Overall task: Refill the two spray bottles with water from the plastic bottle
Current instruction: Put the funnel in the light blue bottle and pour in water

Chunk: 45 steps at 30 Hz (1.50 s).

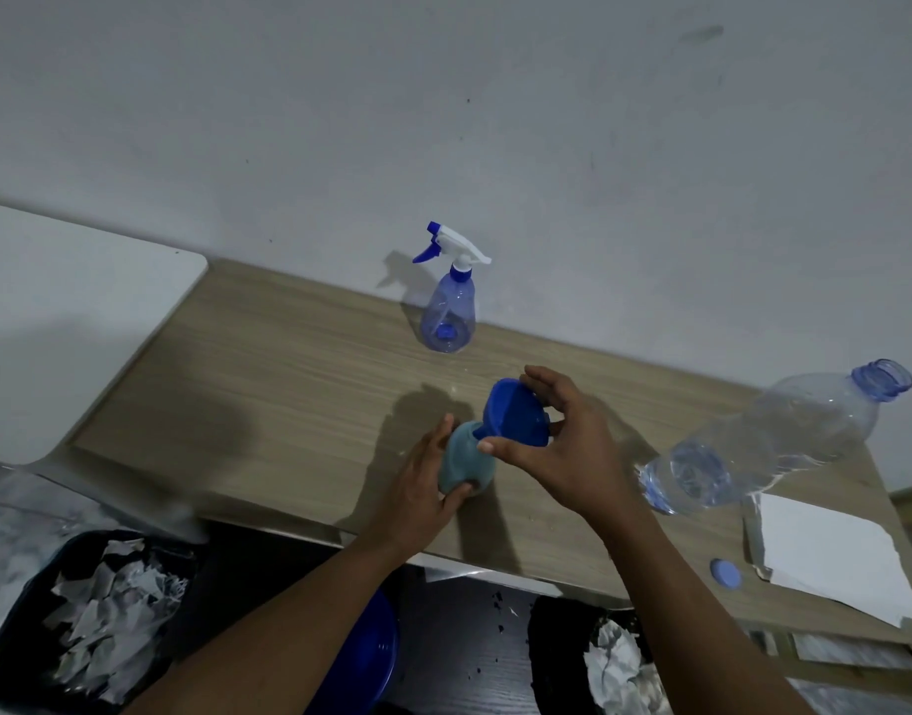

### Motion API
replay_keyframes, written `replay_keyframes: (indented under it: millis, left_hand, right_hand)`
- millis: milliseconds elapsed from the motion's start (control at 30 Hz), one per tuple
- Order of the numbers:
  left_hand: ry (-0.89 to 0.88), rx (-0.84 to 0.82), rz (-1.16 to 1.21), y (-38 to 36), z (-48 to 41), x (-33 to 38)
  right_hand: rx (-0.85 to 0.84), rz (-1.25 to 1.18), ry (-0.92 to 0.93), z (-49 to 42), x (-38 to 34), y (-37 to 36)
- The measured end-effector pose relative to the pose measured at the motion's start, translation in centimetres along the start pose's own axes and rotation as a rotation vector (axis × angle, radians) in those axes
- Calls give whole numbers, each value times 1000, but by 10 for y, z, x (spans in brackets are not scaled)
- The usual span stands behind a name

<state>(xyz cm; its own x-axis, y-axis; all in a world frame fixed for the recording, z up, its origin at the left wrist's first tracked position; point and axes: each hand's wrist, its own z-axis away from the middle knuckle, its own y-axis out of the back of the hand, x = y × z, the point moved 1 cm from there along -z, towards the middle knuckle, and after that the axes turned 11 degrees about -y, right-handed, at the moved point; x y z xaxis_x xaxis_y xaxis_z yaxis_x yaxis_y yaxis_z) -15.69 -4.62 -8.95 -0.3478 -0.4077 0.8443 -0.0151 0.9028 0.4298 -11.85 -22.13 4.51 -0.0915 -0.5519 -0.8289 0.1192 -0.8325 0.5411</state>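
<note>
Blue funnel in right hand, bottle in left hand.

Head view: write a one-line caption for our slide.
Left hand grips a grey spray bottle while the right hand holds a blue funnel at its neck; uncapped plastic bottle stands nearby.

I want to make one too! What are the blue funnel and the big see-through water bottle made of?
Blue cone-shaped funnel: probably hard plastic, smooth with a dull shine, one even colour. Big see-through bottle: likely thin clear plastic; its ridged walls show the water inside.
</note>
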Motion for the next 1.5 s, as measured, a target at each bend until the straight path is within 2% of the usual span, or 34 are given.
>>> replay_keyframes:
  millis: [267,767,1133,1300,1500]
  left_hand:
    - [36,-26,41,3,-2,2]
    - [40,-12,59,6,0,-3]
    - [-140,89,-63,12,5,8]
    - [-99,97,38,19,-1,22]
    - [-199,174,19,23,-19,47]
  right_hand:
    - [-107,201,76,-6,2,-7]
    - [-107,160,106,-4,7,-11]
    - [-93,95,80,2,11,-10]
    - [119,-32,60,20,15,8]
    - [642,-217,11,55,51,57]
